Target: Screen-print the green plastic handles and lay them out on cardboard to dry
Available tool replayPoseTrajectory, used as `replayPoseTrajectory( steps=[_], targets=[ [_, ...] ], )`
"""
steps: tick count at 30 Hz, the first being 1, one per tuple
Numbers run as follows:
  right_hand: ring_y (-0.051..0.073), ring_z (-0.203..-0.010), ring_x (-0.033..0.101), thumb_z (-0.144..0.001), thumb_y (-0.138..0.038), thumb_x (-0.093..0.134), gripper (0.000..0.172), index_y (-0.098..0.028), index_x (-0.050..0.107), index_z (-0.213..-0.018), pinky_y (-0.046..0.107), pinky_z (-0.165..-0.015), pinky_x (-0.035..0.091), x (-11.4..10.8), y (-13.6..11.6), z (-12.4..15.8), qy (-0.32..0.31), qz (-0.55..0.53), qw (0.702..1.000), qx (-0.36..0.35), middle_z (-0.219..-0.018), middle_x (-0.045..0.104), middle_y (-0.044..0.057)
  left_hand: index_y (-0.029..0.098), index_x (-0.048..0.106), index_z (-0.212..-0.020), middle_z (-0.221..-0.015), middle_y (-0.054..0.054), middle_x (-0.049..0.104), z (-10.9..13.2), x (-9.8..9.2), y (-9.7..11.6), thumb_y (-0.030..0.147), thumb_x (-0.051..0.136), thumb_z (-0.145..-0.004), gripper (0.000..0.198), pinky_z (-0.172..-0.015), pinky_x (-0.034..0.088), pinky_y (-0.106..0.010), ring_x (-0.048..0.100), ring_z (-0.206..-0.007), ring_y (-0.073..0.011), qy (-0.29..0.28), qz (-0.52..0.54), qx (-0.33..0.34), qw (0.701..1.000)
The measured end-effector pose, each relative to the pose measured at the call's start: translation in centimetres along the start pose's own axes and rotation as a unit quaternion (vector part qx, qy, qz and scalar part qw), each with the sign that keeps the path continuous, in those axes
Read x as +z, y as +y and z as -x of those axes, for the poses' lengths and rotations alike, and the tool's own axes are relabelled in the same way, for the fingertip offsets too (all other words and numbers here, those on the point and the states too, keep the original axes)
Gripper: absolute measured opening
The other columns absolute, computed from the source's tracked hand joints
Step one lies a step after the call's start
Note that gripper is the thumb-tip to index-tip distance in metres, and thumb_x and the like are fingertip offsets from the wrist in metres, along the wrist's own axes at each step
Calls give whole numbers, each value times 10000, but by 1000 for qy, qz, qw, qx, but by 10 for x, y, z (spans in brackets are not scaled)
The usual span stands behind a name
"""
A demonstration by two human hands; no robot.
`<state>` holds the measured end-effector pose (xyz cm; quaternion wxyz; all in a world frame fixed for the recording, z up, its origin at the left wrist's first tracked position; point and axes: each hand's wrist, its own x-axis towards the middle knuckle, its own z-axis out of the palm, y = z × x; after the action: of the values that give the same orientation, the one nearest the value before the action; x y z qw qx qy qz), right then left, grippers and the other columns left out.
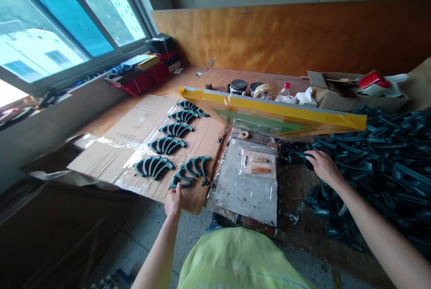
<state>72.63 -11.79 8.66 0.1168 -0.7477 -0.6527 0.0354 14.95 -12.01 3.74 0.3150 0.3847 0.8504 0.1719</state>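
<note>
My left hand (173, 201) is at the front edge of the cardboard, its thumb and fingers closed on the end of a curved dark green part (183, 184). That part lies beside a row of similar curved parts (195, 166). More of these parts stand in fanned rows (153, 168) on the cardboard sheet (111, 163). On the right, my right hand (321, 165) reaches to the left edge of a large heap of dark green parts (377, 163). Its fingers pinch one dark green part (307, 157), whose far end blends into the heap.
Between my hands lies a grey plate (247, 197) holding a small plastic-covered pad (259, 163). A yellow-edged screen frame (272, 107) slants above it. Behind are a tape roll (244, 135), dark-lidded jars (238, 86), a red-capped bottle (284, 91) and a cardboard box (363, 100).
</note>
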Motion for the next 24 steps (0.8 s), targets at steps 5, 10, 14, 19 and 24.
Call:
replayPoseTrajectory(
  steps=[5, 10, 14, 19, 24],
  targets=[
    [217, -982, 637, -936, -305, 416, 287, -228, 668, -1051, 339, -881, 485, -6, -84, -20, -40, -189, 975, -105, -1061, 681, 76, 256, 548, -1251, -1442, -150, 450, 17, 21, 41, 659, 368, -842, 600, -1065, 345, -524, 385, -1344, -377, 75, -63, 29, 995],
    [193, -874, 643, -929, -296, 459, 258, -204, 699, -946, 304, -809, 476, 12, -147, -47, -145, -245, 935, -210, -928, 702, 53, 227, 547, -1297, -1492, -197, 363, 6, 47, 84, 738, 504, -717, 774, -978, 368, -637, 325, -1335, -473, 31, -90, -18, 995],
    [180, -826, 644, -934, -289, 459, 277, -206, 722, -902, 275, -762, 465, 28, -169, -62, -221, -215, 917, -255, -883, 705, 37, 149, 525, -1295, -1442, -280, 378, -7, 60, 99, 711, 607, -644, 865, -915, 379, -683, 353, -1288, -531, 29, -103, -74, 992],
    [147, -774, 635, -941, -350, 497, 270, -261, 749, -980, 234, -716, 451, 44, -178, -66, -195, -159, 927, -279, -875, 674, 19, 161, 520, -1276, -1426, -265, 391, -14, 64, 104, 593, 639, -670, 754, -919, 378, -669, 369, -1281, -508, 66, -126, -94, 985],
    [160, -781, 628, -927, -378, 561, 225, -277, 739, -1018, 236, -689, 453, 52, -182, -53, -101, -110, 945, -290, -807, 639, 20, 173, 578, -1213, -1377, -223, 462, -14, 56, 102, 596, 605, -691, 672, -933, 417, -583, 426, -1244, -461, 79, -145, -62, 984]
  ],
)
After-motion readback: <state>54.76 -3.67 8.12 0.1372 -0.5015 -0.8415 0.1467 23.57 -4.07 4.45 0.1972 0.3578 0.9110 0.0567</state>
